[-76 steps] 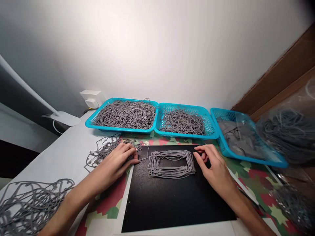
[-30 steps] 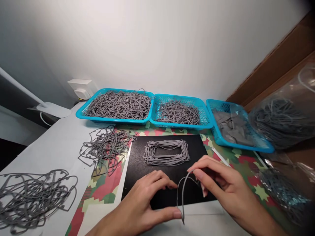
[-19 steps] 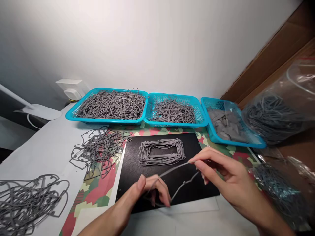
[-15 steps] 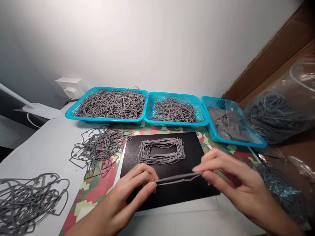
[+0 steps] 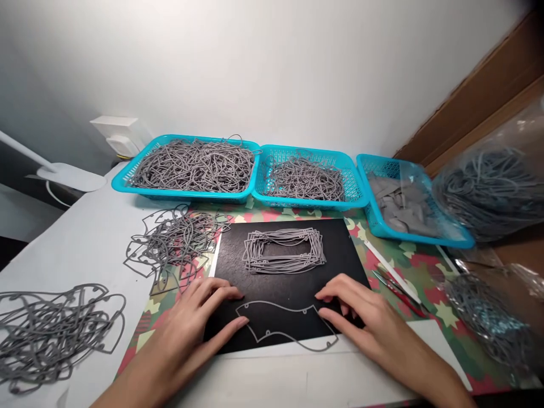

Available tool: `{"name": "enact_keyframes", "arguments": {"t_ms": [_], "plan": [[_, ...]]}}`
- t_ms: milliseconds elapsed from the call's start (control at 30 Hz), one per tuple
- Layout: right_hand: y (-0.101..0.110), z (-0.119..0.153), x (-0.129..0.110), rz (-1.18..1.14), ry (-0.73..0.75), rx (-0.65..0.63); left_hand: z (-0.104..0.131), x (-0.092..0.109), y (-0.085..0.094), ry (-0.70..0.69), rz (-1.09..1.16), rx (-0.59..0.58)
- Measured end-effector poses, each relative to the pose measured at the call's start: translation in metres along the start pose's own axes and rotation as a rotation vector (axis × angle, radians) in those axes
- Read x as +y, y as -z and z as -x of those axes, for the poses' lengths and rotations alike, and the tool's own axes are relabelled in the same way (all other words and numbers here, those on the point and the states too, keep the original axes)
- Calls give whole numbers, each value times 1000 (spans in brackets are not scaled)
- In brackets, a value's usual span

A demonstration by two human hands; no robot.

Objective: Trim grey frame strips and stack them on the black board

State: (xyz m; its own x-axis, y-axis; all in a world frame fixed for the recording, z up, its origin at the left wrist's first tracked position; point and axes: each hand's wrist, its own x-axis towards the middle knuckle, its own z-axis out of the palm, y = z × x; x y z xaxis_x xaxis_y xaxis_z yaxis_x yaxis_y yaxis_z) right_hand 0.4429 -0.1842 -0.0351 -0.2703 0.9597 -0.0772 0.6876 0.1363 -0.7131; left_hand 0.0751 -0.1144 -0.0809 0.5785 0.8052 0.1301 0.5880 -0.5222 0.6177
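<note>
A single thin grey rubber gasket [image 5: 272, 303], four-cornered with wavy long sides and small loops, lies near the front edge of a black mat [image 5: 227, 249]. At its left end is my left hand [image 5: 191, 317], fingers apart, the thumb tip by the gasket's edge. My right hand [image 5: 369, 317] rests at the other end, thumb and fingers spread, its thumb close to the corner. Neither hand grips the gasket; whether the thumbs touch it I cannot tell. Farther back on the mat, a stack of similar gaskets [image 5: 283, 263] forms a rough rectangle.
Loose gasket piles lie left: one on the patterned cover [image 5: 178, 243], another on the white table [image 5: 46, 334]. Three blue baskets [image 5: 191, 195] line the wall. Right are a white strip-like tool [image 5: 393, 272], red-handled tweezers or pliers [image 5: 402, 294] and plastic bags of grey parts [image 5: 488, 317].
The gasket, earlier held edge-on between both hands above the mat, now lies flat on it. Both hands have let go and their fingers have spread. The view has shifted slightly.
</note>
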Motion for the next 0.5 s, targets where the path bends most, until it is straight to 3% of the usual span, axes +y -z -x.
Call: {"name": "enact_keyframes", "arguments": {"t_ms": [233, 500], "plan": [[-9, -15, -11, 113, 38, -80, -10, 14, 1, 83, 76, -165], [-3, -13, -8, -16, -38, -17, -13, 24, 13, 212, 168, -171]]}}
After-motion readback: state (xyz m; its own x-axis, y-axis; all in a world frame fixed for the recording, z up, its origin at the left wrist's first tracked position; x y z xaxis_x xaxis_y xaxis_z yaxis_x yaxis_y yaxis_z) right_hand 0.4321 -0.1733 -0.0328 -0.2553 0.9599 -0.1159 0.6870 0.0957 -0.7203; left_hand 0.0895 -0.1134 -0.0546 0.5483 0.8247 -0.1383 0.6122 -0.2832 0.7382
